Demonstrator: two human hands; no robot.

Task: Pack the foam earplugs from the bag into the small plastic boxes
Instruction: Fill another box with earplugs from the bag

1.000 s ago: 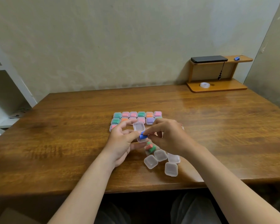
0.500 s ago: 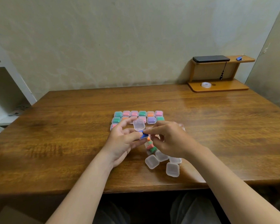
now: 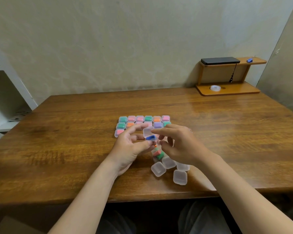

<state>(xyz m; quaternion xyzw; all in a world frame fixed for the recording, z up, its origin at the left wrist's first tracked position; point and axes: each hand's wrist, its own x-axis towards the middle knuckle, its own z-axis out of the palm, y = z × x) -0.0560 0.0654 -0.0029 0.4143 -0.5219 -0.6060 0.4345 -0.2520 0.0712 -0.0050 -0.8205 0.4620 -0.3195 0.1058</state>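
Closest to me, at 6 o'clock from my hands, four empty boxes (image 3: pixel 158 169) lie loose near the front edge of the table (image 3: pixel 57 149). Just past them, in the gap below my palms, is the clear bag (image 3: pixel 158 153) with red and green earplugs showing through it.

Above the bag, my left hand (image 3: pixel 128 147) grips the open box (image 3: pixel 154 140) between thumb and fingers. The blue earplug (image 3: pixel 150 137) lies in it on its side, its long axis running roughly 9 to 3 o'clock and flat to the base, so I judge it seated. The lid (image 3: pixel 147 131) stands up on the 12 o'clock side of the box.

My right hand (image 3: pixel 183 146) comes in from 3 o'clock and holds nothing that I can see. Its index finger is stretched out with the fingertip (image 3: pixel 153 131) at the lid's right edge, and the other fingers are loosely curled. It is the nearer hand to the lid, so I judge the closing is its job: fold the lid toward 6 o'clock, onto the earplug, while the left hand steadies the base.

At 12 o'clock beyond my hands the filled boxes (image 3: pixel 139 119) sit in rows, touching side by side. Far off at 2 o'clock is a wooden shelf (image 3: pixel 227 89).
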